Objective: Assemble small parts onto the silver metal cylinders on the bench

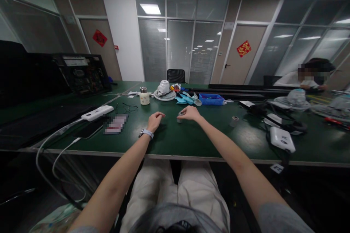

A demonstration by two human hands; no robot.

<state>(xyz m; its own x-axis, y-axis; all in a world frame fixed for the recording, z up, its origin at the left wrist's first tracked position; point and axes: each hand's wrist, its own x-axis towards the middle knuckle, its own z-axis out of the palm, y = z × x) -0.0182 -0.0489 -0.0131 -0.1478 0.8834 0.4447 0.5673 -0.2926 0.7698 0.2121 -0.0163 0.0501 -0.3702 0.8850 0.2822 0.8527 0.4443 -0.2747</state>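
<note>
On the green tabletop, my right hand (190,113) pinches a small grey cylinder (179,119) between thumb and fingers, holding it from above at or just over the surface. A similar small grey cylinder (234,121) stands upright by itself farther right. To the left, my left hand (155,121) rests near the tabletop, its fingers loosely bent and pointing right. Nothing shows in it, and it is apart from the held cylinder. A watch sits on my left wrist.
Behind my hands are a patterned cup (144,97), a white fan part (164,90), light-blue fan blades (186,98) and a blue tray (210,99). Phones and a white power bank (97,113) lie left. A white device (282,139) lies right; a person (290,79) sits beyond.
</note>
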